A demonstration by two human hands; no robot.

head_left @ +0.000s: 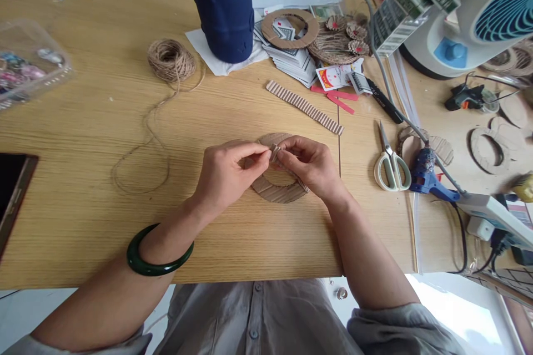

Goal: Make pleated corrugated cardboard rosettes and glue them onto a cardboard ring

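Note:
A corrugated cardboard ring (278,191) lies flat on the wooden table (91,122) in front of me. Both hands meet above its far edge. My left hand (227,173) pinches one end of a small folded strip of corrugated cardboard (275,152) between thumb and fingertips. My right hand (310,164) pinches the other side of the same strip, fingers curled. A dark green bangle (155,263) sits on my left wrist.
A longer corrugated strip (305,107) lies beyond the hands. Scissors (390,162) and a blue glue gun (431,177) with cables lie to the right. A twine ball (170,60) trails string at left. A navy bottle (224,8), playing cards (293,58) and a fan (483,11) stand behind.

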